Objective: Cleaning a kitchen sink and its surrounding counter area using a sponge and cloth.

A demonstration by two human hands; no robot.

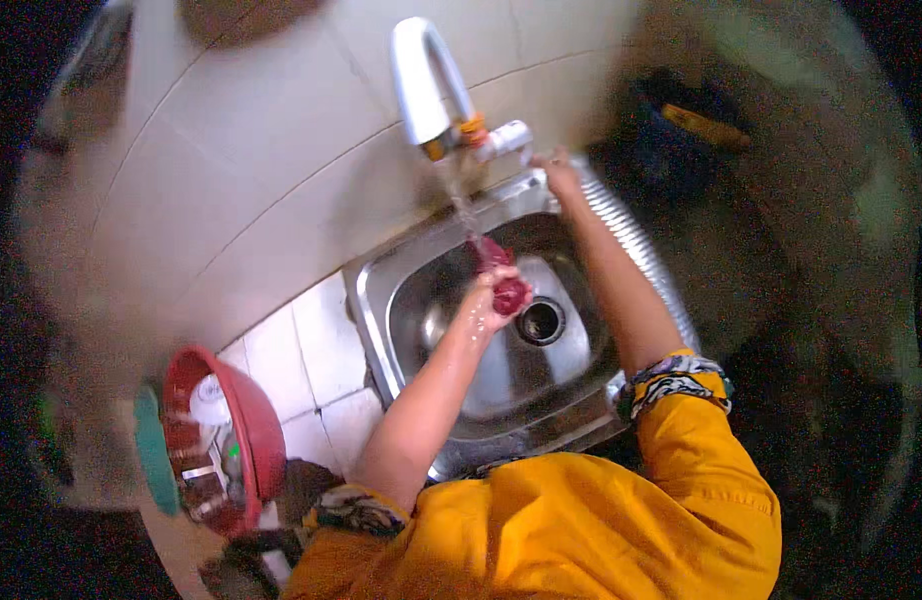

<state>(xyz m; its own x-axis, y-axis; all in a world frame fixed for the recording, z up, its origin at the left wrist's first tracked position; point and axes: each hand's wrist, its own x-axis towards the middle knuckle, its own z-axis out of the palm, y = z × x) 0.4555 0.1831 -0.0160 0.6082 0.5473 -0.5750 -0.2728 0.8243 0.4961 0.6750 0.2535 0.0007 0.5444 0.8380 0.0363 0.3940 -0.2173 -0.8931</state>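
My left hand [495,300] is closed around a soft-looking dark red thing [511,297], and part of it sticks out beyond the fingers. Whether it is cloth or food I cannot tell. A stream of water [462,204] from the white gooseneck tap [417,86] lands on its upper end, and the forearm is wet. Below the hand lies the stainless steel sink [491,386] with its round drain hole [541,321]. At the sink's back right corner, my right hand [560,174] reaches to the tap's white handle [509,139]; blur hides the grip of its fingers.
A red plastic basin [262,442] holding dishes and utensils stands at the left, beside a green rim [155,450]. White tiles [330,341] border the sink. A ribbed silvery hose [632,238] runs along the right side, and a tiled wall [281,135] rises behind.
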